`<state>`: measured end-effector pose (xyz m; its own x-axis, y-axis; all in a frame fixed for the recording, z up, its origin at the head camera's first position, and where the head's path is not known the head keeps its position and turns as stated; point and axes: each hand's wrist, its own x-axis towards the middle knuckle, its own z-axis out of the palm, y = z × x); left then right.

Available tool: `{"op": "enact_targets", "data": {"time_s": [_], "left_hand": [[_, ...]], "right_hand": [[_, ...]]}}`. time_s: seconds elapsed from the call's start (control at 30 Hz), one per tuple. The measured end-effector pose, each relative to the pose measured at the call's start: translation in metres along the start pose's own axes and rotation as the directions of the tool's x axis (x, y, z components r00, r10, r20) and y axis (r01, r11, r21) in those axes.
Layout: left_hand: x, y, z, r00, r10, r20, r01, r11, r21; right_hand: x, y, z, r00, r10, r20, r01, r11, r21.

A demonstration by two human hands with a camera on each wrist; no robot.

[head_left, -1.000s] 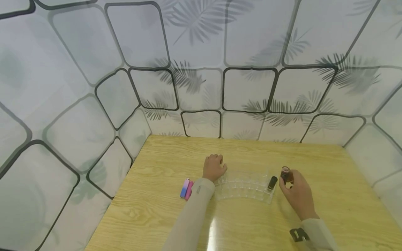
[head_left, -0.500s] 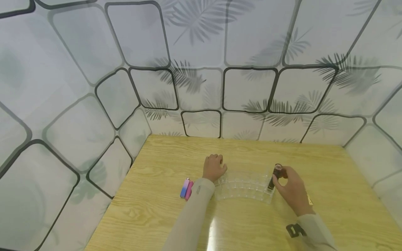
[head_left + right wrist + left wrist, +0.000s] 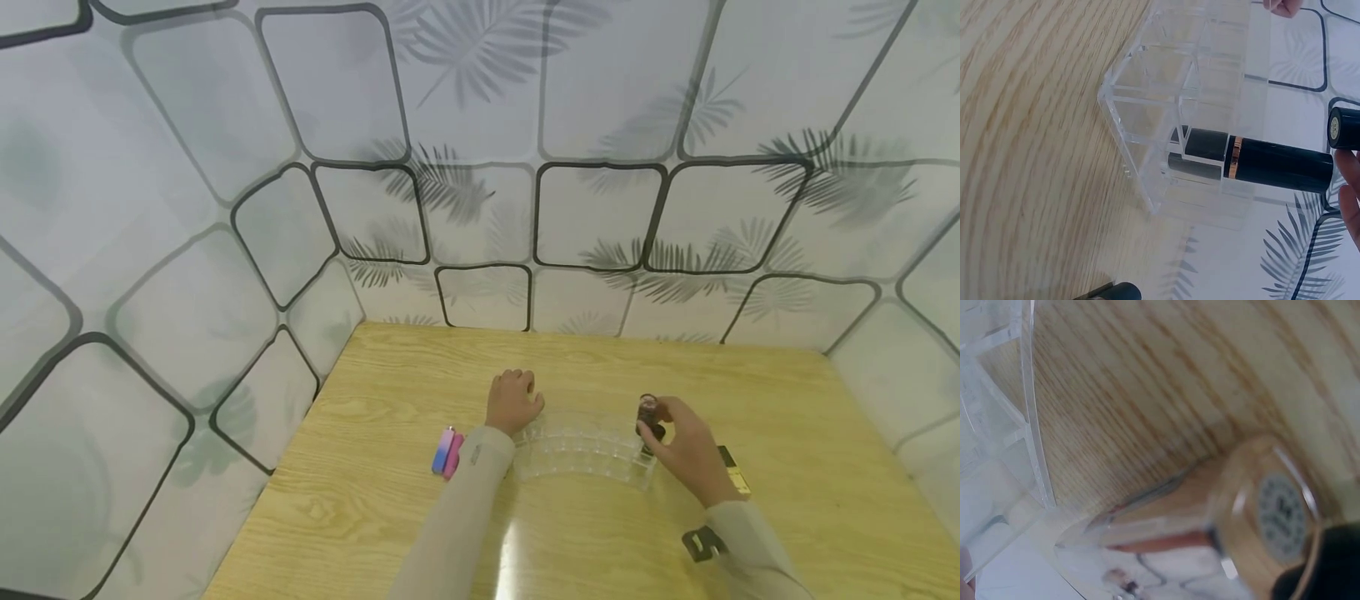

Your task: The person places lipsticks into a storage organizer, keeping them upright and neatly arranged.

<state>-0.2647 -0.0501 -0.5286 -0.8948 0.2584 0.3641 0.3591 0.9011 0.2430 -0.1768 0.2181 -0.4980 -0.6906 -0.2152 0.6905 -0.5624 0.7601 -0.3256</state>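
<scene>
One tube (image 3: 1346, 129), pinched by right hand (image 3: 692, 452), could, misaimed, knock the slotted tube (image 3: 1282, 164) at the rack's (image 3: 577, 454) three o'clock; left hand's (image 3: 513, 402) grip unclear.

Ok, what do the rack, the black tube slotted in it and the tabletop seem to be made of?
Rack: glossy clear plastic, likely acrylic; the wood grain shows through its walls.
Black tube: smooth, perhaps plastic or coated metal; its copper-coloured band has a metallic shine.
Tabletop: wood or wood-look laminate, grained and glossy, reflecting light in a streak.
</scene>
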Motion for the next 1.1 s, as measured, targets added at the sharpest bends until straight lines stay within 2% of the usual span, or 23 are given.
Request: {"op": "enact_targets", "data": {"time_s": [0.47,0.9,1.1], "left_hand": [[-0.001,0.000,0.002,1.000,0.004,-0.001,-0.004,1.000,0.012],[0.003,0.000,0.002,1.000,0.017,-0.015,-0.017,1.000,0.026],[0.000,-0.002,0.004,0.999,0.045,-0.009,-0.044,0.994,0.096]], "right_hand": [[0.000,0.004,0.010,0.991,0.033,0.129,-0.040,0.998,0.051],[-0.002,0.005,0.015,0.986,0.062,0.156,-0.067,0.997,0.032],[-0.004,0.004,0.015,0.980,0.078,0.183,-0.087,0.995,0.042]]}}
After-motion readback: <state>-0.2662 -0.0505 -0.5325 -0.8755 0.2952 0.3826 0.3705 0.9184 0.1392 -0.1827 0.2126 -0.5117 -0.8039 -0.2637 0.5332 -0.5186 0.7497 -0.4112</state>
